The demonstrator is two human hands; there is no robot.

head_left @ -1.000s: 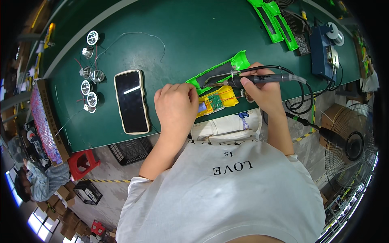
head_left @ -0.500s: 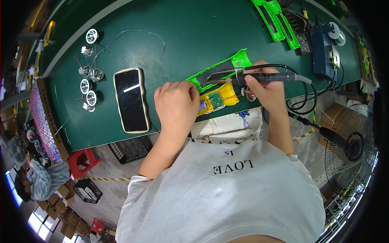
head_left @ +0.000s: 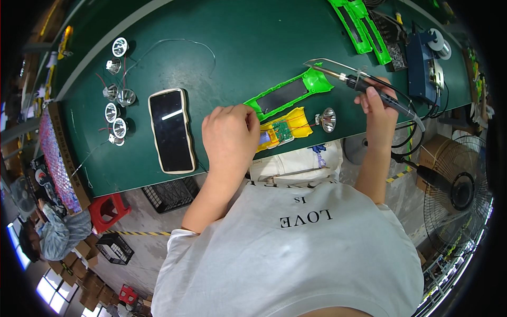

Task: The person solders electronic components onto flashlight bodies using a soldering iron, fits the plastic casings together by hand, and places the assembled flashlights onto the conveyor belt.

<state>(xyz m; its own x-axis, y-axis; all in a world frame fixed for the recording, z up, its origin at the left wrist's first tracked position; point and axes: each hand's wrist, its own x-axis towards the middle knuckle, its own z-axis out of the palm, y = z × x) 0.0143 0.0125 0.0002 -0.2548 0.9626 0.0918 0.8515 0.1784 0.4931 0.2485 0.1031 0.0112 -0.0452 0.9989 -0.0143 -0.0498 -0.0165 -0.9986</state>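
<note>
My right hand [head_left: 379, 103] is wrapped round a black-handled soldering iron [head_left: 364, 86] with a thin curved metal tube clamped along it. The iron's tip hovers near the right end of an open green plastic casing half [head_left: 282, 95] that has a dark strip inside. My left hand [head_left: 228, 134] is closed at the left ends of this casing and a yellow casing half [head_left: 300, 117]; whatever its fingers grip is hidden. A green circuit board [head_left: 283, 130] sits in the yellow half, and red wires run to a round silver lamp reflector [head_left: 328, 120] on its right.
A phone [head_left: 172, 130] lies left of my left hand, with several lamp reflectors [head_left: 120, 128] farther left. More green casings [head_left: 364, 31] lie at the back right, near a blue soldering unit [head_left: 421, 66] with a solder spool. A fan [head_left: 459, 190] stands at the right.
My right hand has lifted the soldering iron away from the casings, up and to the right, uncovering the reflector and the green casing. My left hand has stayed nearly still.
</note>
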